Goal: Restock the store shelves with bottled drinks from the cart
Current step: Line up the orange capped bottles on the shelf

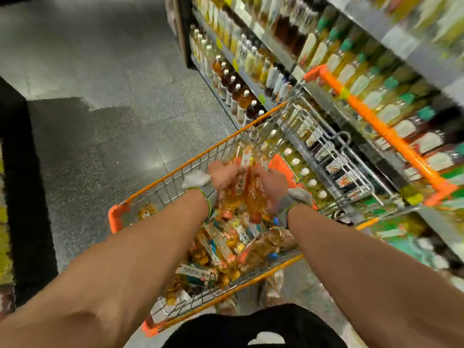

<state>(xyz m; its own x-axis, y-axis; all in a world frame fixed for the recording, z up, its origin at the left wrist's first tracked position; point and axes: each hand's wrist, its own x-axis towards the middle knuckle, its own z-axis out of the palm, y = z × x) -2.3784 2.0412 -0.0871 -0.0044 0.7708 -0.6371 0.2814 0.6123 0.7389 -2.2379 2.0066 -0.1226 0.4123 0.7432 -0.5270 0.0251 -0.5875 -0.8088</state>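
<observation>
Hands (pixel 223 178) (pixel 272 187), two, round bottles (pixel 253 200); one cart (pixel 175 172)

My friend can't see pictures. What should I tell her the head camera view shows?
A left hand and a right hand grip amber drink bottles over an orange-rimmed wire cart piled with more bottles. Full drink shelves stand just to its right; the picture is blurred.

The person is wearing a grey band at each wrist. The left band (pixel 204 190), just nearer than the left hand (pixel 223 177), is showing a thin yellow-green edge and a white patch. The right band (pixel 292 200), behind the right hand (pixel 271 184), is showing a similar white patch. Nearest, a black garment (pixel 251 325) is carrying a white mark (pixel 266 339).
</observation>
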